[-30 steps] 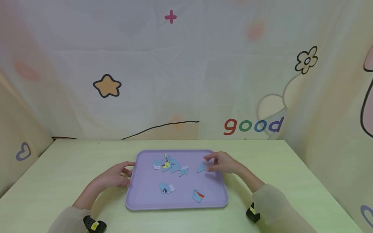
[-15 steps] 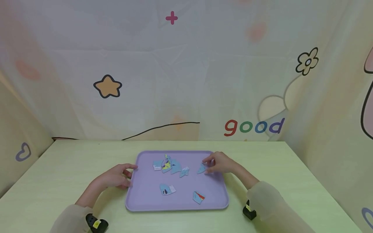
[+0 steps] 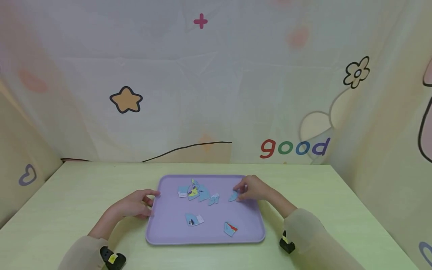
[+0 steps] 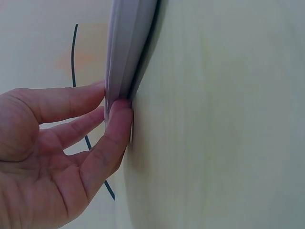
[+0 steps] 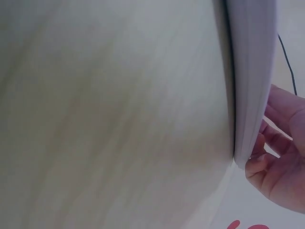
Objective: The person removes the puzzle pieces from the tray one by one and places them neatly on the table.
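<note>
A lilac tray [image 3: 206,240] lies on the table with several light-blue jigsaw puzzle pieces. My left hand [image 3: 136,204] holds the tray's left rim; the left wrist view shows its fingers [image 4: 114,129] bent against that rim [image 4: 125,52]. Over the tray's far right corner, my right hand [image 3: 254,188] pinches a blue puzzle piece [image 3: 233,195] between thumb and fingers, partly covering it. That piece is hidden by the tray wall [image 5: 252,81] in the right wrist view. Left of it are a cluster of pieces [image 3: 203,193] and a small pale piece [image 3: 214,199].
Nearer the tray's front lie a piece with a dark and white print [image 3: 194,219] and one with a red stripe [image 3: 230,228]. The pale wooden table [image 3: 108,176] surrounds the tray. A printed curtain [image 3: 162,112] hangs behind it.
My right hand has moved slightly left, and its fingers have closed around the blue puzzle piece. The left hand stays at the tray's left rim. The other pieces have not moved.
</note>
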Motion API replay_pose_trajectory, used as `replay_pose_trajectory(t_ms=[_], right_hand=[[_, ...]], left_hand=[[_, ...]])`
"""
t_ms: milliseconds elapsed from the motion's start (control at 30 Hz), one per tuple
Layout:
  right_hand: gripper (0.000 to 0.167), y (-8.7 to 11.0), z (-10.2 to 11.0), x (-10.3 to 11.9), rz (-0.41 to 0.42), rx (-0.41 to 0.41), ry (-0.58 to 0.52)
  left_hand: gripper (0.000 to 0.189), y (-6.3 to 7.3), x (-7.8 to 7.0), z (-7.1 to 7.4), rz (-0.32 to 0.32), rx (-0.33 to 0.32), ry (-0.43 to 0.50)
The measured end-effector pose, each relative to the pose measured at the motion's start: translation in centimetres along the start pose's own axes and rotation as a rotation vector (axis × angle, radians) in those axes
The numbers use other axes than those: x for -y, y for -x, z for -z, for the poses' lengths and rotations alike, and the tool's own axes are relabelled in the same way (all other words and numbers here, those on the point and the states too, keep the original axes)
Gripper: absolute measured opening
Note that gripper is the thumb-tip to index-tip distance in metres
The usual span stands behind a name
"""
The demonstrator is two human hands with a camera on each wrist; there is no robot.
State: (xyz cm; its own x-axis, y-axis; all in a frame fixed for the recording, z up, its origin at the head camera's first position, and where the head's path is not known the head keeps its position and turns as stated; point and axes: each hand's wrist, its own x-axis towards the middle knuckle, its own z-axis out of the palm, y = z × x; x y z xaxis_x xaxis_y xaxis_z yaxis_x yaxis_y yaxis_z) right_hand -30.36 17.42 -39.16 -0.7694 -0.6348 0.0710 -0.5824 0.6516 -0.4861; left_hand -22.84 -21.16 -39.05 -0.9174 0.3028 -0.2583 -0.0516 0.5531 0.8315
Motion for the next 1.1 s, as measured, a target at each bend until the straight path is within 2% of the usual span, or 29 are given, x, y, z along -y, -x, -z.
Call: replay_pose_trajectory(t_ms=[533, 767, 933, 1100], right_hand=[[0.02, -0.1, 0.1, 0.0, -0.009, -0.017, -0.025], [0.018, -0.1, 0.0, 0.2, 0.05, -0.022, 0.043], [0.018, -0.2, 0.0, 0.7, 0.051, -0.02, 0.113], [0.018, -0.1, 0.2, 1.0, 0.068, -0.036, 0.119]], left_hand=[[0.061, 0.2, -0.4, 0.0, 0.007, 0.001, -0.013], [0.062, 0.2, -0.5, -0.1, 0.011, -0.005, -0.01], [0.061, 0.2, -0.4, 0.0, 0.002, 0.0, -0.008], [0.061, 0.3, -0.5, 0.0, 0.001, 0.002, -0.01]])
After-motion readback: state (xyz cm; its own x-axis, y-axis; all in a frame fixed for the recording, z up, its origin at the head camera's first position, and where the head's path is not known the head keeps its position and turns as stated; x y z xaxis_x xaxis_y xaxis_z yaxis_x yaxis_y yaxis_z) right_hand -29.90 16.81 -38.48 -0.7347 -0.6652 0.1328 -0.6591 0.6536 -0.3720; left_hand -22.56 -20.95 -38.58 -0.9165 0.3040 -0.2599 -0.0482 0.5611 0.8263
